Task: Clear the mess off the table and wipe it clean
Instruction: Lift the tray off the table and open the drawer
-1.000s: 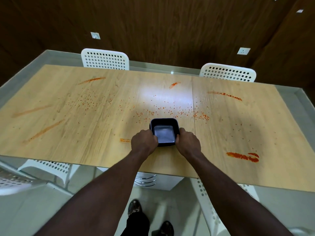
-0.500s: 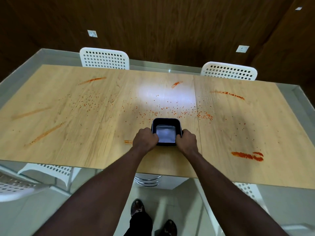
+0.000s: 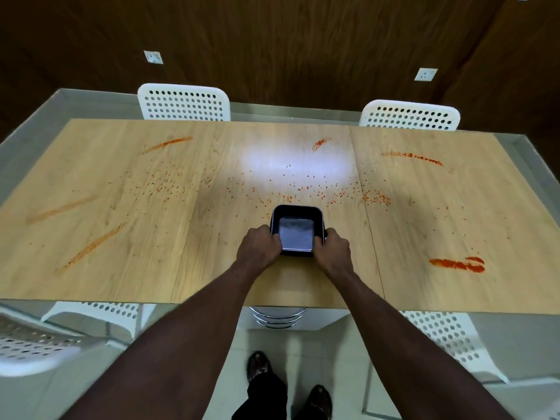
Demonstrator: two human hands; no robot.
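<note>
Left hand (image 3: 258,248): fingers curled tight, clamped on the near left wall of the black container (image 3: 296,208), fingertips hooked over the rim. Right hand (image 3: 334,249): same grip on the near right wall, knuckles up. The hands sit apart with the container between them, both forearms reaching in from the near edge.

Container: at the near middle of the tabletop (image 3: 212,268), just left of the seam between boards. Open side up, with a grey sheen on its inner floor. Roughly square with rounded corners, so no clear long axis; its sides run square to the tabletop's near edge. Cannot tell whether its base touches the wood.

Orange-red crumbs (image 3: 303,189) lie scattered just beyond its far rim, spreading left and right. Orange smears: a heavy one near right (image 3: 457,263), fainter streaks at left (image 3: 91,247) and along the far side.

Two white perforated chairs (image 3: 183,101) stand at the far edge.
</note>
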